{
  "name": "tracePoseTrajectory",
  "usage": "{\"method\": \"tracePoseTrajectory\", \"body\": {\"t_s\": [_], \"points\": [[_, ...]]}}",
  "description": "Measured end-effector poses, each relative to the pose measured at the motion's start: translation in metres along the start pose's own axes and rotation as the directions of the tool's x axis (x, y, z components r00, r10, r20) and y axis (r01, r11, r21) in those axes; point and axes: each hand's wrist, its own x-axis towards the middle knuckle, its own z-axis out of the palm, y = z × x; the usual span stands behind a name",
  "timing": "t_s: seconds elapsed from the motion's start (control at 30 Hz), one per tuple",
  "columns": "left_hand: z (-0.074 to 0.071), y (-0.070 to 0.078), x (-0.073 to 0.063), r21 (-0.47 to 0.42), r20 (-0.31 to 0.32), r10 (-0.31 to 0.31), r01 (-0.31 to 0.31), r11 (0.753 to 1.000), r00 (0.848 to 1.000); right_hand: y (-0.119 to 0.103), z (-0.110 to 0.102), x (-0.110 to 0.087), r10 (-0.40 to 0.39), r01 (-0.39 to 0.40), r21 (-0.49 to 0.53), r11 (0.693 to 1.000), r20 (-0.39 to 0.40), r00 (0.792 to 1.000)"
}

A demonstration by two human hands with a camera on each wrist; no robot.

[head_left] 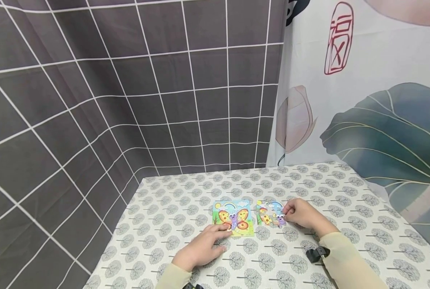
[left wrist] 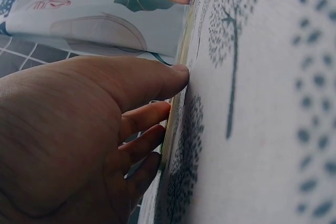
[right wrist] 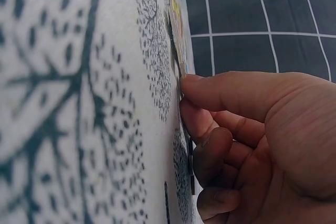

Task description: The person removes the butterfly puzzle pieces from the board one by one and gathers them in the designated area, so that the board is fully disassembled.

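A square butterfly picture board [head_left: 243,230] lies flat on the table. My left hand [head_left: 201,246] rests at its lower left, fingertips over the lower edge and thumb held apart on the cloth side. In the left wrist view the fingers [left wrist: 149,119] reach the board's thin edge. To the right lies a partly assembled butterfly jigsaw puzzle [head_left: 264,219] with gaps in its picture. My right hand [head_left: 303,214] is at its right side, thumb and index finger pinching a thin puzzle piece [right wrist: 179,51]; the other fingers are curled beneath.
A pale cloth with grey tree prints [head_left: 171,242] covers the table. Behind and to the left hangs a dark grid-patterned curtain [head_left: 207,104]; a white curtain with leaf and flower prints [head_left: 301,64] hangs at the right. A black strap [head_left: 317,254] circles the right wrist.
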Motion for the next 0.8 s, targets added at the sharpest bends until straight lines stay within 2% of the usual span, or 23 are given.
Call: {"method": "tracePoseTrajectory", "body": {"t_s": [0.47,0.8], "points": [[-0.003,0.005,0.000,0.000,0.001,0.004,-0.004,1.000,1.000,-0.002,0.002,0.003,0.005,-0.005,-0.031,1.000,-0.005,1.000],[-0.005,0.009,0.003,0.069,-0.005,-0.004,0.004,0.998,1.000,-0.021,0.002,0.009,-0.046,0.045,-0.081,0.996,-0.004,0.999]]}}
